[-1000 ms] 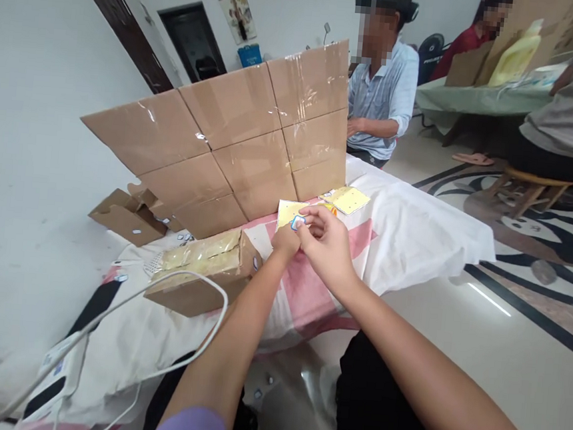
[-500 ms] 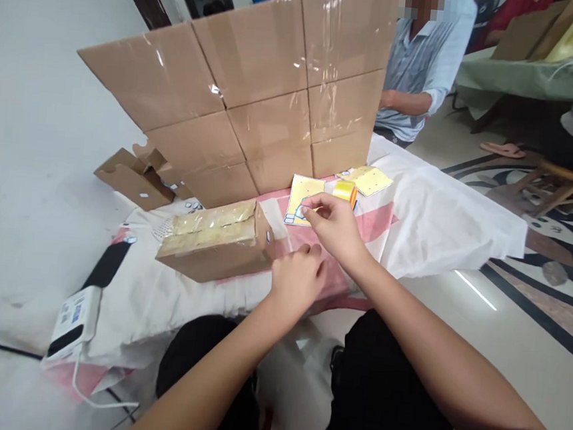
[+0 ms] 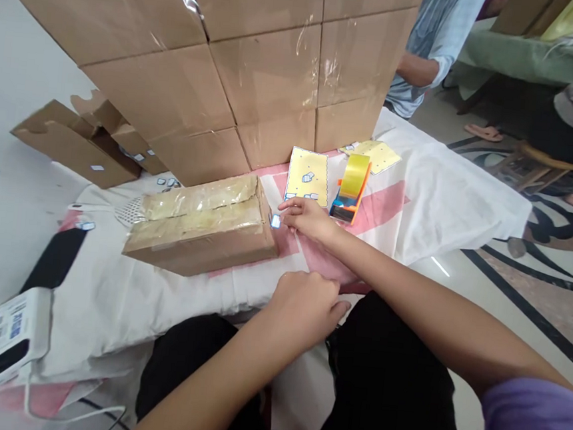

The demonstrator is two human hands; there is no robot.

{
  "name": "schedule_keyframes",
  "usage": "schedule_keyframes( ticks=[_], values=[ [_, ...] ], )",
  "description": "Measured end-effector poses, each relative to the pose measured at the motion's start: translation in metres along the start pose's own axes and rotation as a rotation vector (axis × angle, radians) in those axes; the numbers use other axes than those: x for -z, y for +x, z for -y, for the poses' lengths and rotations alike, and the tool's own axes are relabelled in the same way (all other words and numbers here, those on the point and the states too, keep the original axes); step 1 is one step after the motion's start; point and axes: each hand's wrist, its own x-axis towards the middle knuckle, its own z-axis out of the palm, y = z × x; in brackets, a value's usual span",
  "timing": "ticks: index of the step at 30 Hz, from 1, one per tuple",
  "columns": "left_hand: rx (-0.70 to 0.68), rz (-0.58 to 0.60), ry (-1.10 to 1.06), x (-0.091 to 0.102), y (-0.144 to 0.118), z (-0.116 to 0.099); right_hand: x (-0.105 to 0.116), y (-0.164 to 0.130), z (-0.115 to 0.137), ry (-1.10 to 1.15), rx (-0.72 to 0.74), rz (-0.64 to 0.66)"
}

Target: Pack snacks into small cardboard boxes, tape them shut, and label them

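Observation:
My right hand (image 3: 309, 218) reaches toward the end face of a taped cardboard box (image 3: 203, 244), its fingers stretched and slightly apart. Close to its fingertips, a small white and blue sticker (image 3: 276, 221) sits on that end face; I cannot tell whether they touch it. Nearer to me, my left hand (image 3: 308, 307) is curled over at the table edge, its palm side hidden. Just beyond the right hand lies a yellow sticker sheet (image 3: 308, 177). A tape dispenser (image 3: 350, 188) with a wide yellow roll stands to the right of the sheet.
Stacked, taped cardboard boxes (image 3: 272, 83) form a wall at the back. Open cartons (image 3: 79, 143) stand at left, above a white power unit (image 3: 18, 332) with a cable. Another yellow sheet (image 3: 379, 155) lies behind the dispenser. A person in a light blue shirt (image 3: 443, 28) is beyond.
My right hand has moved from above the yellow sheet, where its fingers were pinched, to the box's end face. My left hand has drawn back toward me. The view has tilted down.

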Motion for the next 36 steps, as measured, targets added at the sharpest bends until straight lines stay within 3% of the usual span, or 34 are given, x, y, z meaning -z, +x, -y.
schedule_keyframes(
  ticks=[7,12,15,18,21,23,25,29,33,36],
  values=[
    [-0.003,0.077,-0.04,0.008,-0.011,0.0,-0.012,0.001,0.004,-0.048,-0.049,0.003],
    [-0.022,0.068,-0.051,0.007,-0.011,-0.001,-0.01,0.012,-0.011,-0.371,0.004,-0.142],
    [-0.031,0.101,-0.044,0.007,-0.011,-0.003,-0.004,0.018,-0.015,-0.444,0.021,-0.136],
    [-0.061,0.118,-0.03,0.006,-0.011,-0.004,0.001,0.013,0.002,-0.374,0.129,-0.035],
    [-0.083,0.144,-0.005,0.002,-0.011,-0.005,-0.001,-0.006,0.031,-0.322,0.414,0.231],
    [-0.096,0.163,0.008,-0.002,-0.011,-0.007,-0.007,-0.018,0.045,-0.384,0.534,0.393],
    [-0.115,0.157,0.011,-0.005,-0.011,-0.007,-0.014,-0.025,0.049,-0.523,0.593,0.439],
    [-0.15,0.064,-0.076,-0.008,-0.011,-0.001,-0.023,-0.022,0.038,-0.728,0.668,0.358],
    [-0.179,-0.086,-0.13,-0.012,-0.007,0.007,-0.027,-0.029,0.03,-0.722,0.718,0.22],
    [-0.179,-0.151,-0.149,-0.018,-0.002,0.007,-0.022,-0.048,0.04,-0.691,0.779,0.095]
  ],
)
